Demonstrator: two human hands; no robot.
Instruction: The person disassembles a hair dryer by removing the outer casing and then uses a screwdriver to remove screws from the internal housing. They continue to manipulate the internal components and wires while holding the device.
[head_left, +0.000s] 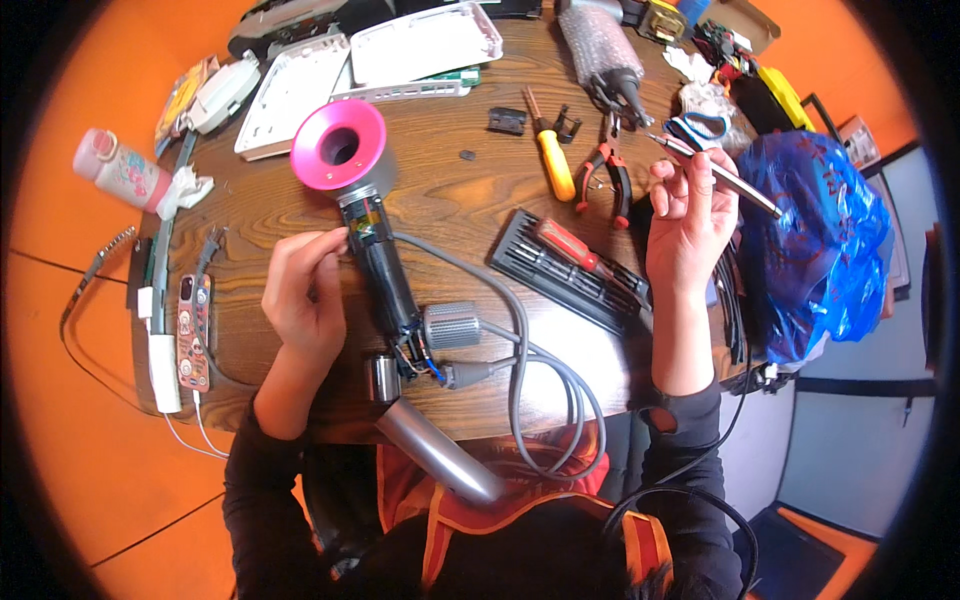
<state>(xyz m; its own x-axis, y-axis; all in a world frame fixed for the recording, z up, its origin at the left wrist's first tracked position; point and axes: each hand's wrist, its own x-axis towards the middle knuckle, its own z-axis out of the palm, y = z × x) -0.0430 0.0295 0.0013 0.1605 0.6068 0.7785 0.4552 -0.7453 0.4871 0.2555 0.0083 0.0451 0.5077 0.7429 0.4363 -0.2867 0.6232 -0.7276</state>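
A partly dismantled hair dryer (385, 285) lies on the table, its pink round head (310, 165) at the far end and its inner parts and wires bared along the handle. My left hand (305, 290) is beside it, fingers curled and fingertips pressed together at the handle's upper edge; what they pinch, if anything, is hidden. Between the fingers of my raised right hand (692, 215) is a slim silver pen-shaped tool (742, 187), slanting down to the right. Near the dryer's lower end are a grey perforated cylinder (452, 325), a short metal sleeve (382, 379) and a silver tube (440, 452).
A black bit case (555, 272) carries a red-handled screwdriver (568, 243). Beyond it lie a yellow screwdriver (555, 165) and red-black pliers (606, 172). A grey cord (519, 360) loops near the front edge. White casings (425, 45) stand at the back, a blue plastic bag (815, 235) at right.
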